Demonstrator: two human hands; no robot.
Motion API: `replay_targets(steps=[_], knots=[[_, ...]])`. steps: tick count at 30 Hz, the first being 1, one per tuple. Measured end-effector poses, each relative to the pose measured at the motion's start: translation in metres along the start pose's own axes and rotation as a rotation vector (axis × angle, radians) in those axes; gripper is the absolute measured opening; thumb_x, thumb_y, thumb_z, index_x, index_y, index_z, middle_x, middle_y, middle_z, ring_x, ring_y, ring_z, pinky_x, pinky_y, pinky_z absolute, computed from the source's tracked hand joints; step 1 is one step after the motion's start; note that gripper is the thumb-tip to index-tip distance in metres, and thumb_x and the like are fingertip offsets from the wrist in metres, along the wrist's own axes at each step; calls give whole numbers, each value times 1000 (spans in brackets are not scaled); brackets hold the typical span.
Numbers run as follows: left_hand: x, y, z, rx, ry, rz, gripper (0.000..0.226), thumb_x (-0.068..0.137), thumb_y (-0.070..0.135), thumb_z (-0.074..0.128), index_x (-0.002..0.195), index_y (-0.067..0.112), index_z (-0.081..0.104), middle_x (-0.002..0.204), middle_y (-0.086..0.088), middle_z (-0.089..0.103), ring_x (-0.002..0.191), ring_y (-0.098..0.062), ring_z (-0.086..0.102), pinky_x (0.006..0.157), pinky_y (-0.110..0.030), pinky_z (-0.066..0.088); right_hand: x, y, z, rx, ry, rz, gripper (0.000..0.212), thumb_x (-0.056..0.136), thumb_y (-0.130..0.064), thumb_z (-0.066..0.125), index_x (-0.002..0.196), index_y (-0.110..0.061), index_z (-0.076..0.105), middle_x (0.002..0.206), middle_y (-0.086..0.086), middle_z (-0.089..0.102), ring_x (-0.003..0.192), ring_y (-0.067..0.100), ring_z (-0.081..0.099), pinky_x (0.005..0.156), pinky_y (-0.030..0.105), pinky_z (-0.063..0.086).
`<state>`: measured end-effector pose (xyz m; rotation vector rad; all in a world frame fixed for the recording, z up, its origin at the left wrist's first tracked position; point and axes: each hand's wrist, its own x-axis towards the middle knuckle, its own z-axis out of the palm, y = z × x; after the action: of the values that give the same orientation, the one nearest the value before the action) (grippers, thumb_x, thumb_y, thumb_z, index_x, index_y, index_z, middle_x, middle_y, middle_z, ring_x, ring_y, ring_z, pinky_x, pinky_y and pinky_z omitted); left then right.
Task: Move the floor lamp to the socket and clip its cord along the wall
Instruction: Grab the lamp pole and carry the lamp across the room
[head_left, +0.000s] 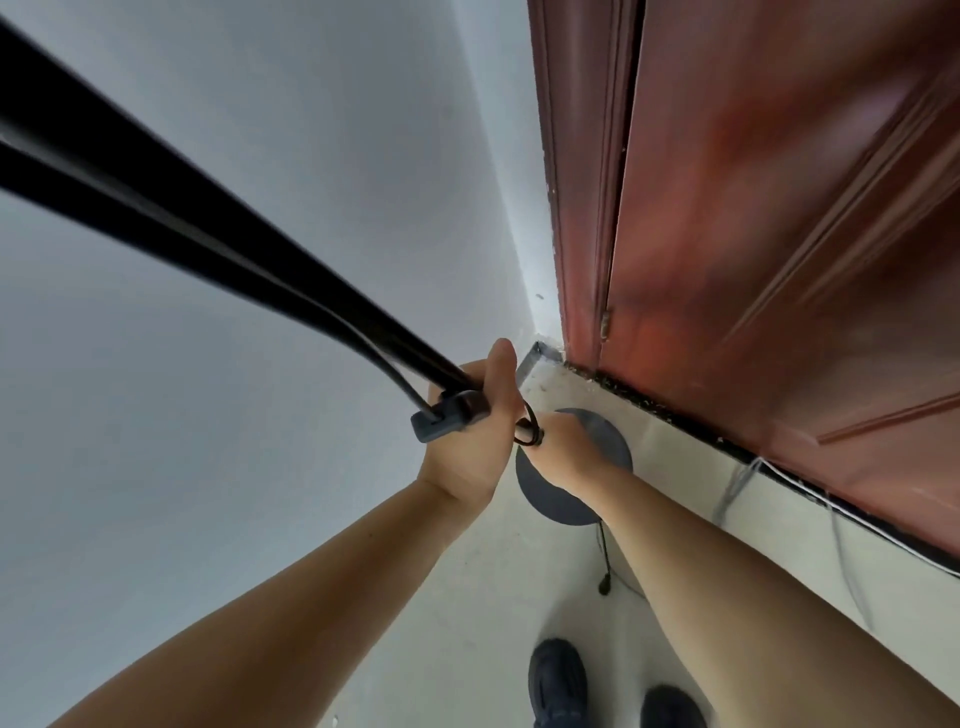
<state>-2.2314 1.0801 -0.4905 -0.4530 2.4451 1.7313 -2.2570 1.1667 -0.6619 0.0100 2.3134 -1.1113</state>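
Note:
The floor lamp's black pole (218, 228) runs from the upper left down to the centre of the head view. Its round dark base (602, 431) sits on the pale floor near the wall corner. My left hand (472, 441) is wrapped around the pole, with a dark switch block (449, 418) on the black cord (363, 343) pressed against it. My right hand (563, 452) grips the pole just below, holding a small loop of the cord (530, 428). The plug end (604, 584) dangles near the floor. No socket shows.
A white wall (260, 467) fills the left side. A reddish-brown door (779, 234) stands on the right, with a dark threshold strip (691, 421) and thin wires (737, 483) beside it. My dark shoes (558, 680) are at the bottom on the floor.

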Motion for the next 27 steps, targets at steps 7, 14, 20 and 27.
replay_targets(steps=[7,14,20,27], knots=[[-92,74,-79,-285,62,69,58,88,27,48,33,32,31,33,16,30,36,-3,29,49,-23,30,-121,-93,-14,-163,-119,-108,42,94,-20,45,55,-26,30,57,-7,38,57,18,43,45,23,23],[-237,135,-165,-505,253,32,55,87,21,46,36,29,28,36,15,24,38,-8,20,44,-20,28,-269,-180,-3,-321,-227,-235,40,94,-26,44,56,-28,32,60,-6,42,56,19,45,49,27,33],[-366,129,-228,-683,500,11,53,87,14,45,40,29,25,36,15,23,37,-9,17,44,-25,19,-374,-222,50,-463,-395,-349,40,93,-28,43,54,-28,33,54,-4,43,46,14,41,44,26,29],[-538,72,-298,-839,797,6,57,90,10,42,39,28,24,36,14,20,36,-9,15,41,-22,21,-498,-248,160,-682,-569,-511,30,90,-29,41,61,-23,45,54,-3,47,43,16,43,43,25,30]])
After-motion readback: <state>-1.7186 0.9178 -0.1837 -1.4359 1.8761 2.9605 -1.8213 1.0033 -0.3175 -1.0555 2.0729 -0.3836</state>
